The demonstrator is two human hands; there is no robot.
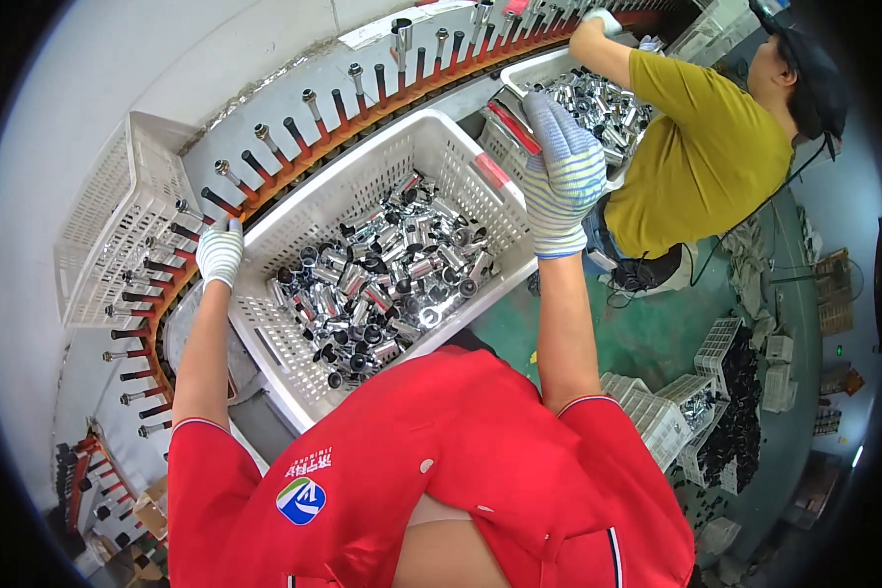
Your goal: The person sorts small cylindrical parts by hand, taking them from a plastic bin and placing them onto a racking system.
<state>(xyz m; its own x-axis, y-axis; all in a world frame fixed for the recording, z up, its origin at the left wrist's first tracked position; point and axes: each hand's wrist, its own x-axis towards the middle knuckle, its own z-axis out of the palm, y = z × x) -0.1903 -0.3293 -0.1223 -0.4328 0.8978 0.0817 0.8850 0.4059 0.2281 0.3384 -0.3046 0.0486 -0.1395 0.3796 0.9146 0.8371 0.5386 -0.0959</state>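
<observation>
White, perforated and oblong, the plastic basket (348, 196) lay between your hands, long axis from lower left to upper right, shiny metal cylinders (420, 268) heaped inside. Your striped-gloved left hand (220, 253), its hold not discernible, was at the left corner; your matching right hand (563, 186), flat and seemingly empty, was raised by the right end. Beyond curved the black-topped red rods (299, 139), nearer your left.

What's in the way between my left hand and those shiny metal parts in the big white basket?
The white basket's left corner and rim stand between your left hand and the metal parts. Nothing visible covers the pile from above.
</observation>
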